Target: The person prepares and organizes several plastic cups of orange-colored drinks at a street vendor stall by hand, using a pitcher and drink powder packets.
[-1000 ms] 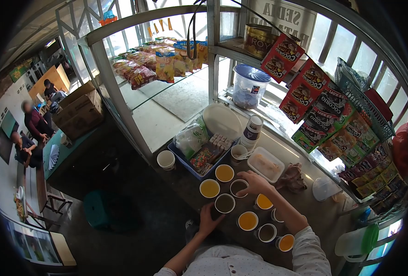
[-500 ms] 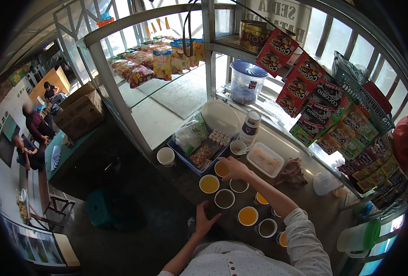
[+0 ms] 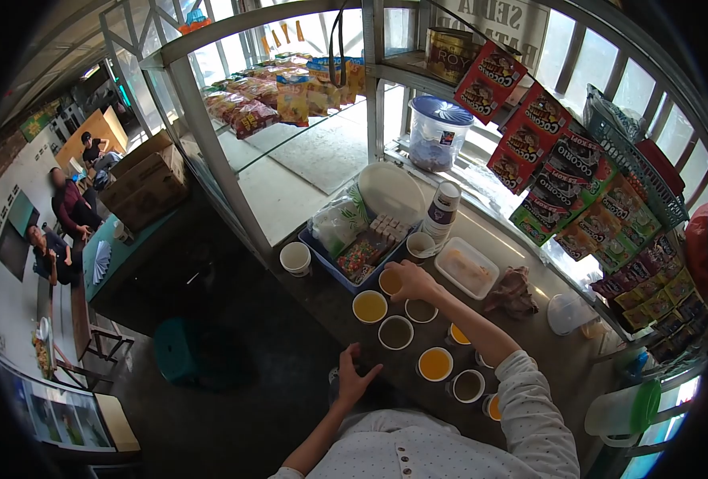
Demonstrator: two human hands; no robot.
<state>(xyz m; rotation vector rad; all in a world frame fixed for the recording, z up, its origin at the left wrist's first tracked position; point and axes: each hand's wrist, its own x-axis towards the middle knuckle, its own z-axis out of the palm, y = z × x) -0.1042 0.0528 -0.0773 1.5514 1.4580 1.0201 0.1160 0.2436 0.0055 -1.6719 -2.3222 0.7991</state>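
My right hand (image 3: 416, 282) is closed around the rim of a paper cup of amber drink (image 3: 390, 281), beside the blue basket. Close to it stand a cup of yellow drink (image 3: 370, 306), a cup of dark drink (image 3: 396, 332) and another dark-filled cup (image 3: 422, 310), partly under my wrist. My left hand (image 3: 356, 378) hangs at the table's near edge, thumb and fingers apart, holding nothing. Further right are a cup of orange drink (image 3: 434, 364) and a cup of brown drink (image 3: 468, 385); my right forearm and sleeve partly hide several other cups.
A blue basket (image 3: 335, 267) holds packets and a plastic bag. Around it are a white cup (image 3: 295, 259), stacked cups (image 3: 440, 209), a lidded food box (image 3: 466, 268) and a crumpled brown cloth (image 3: 512, 291). Drink sachets (image 3: 545, 188) hang at right. A green stool (image 3: 180, 353) stands left; people sit beyond.
The view has shifted slightly, so the table things appear a little further right. My right hand stays on the same cup, and my left hand keeps nearly the same pose.
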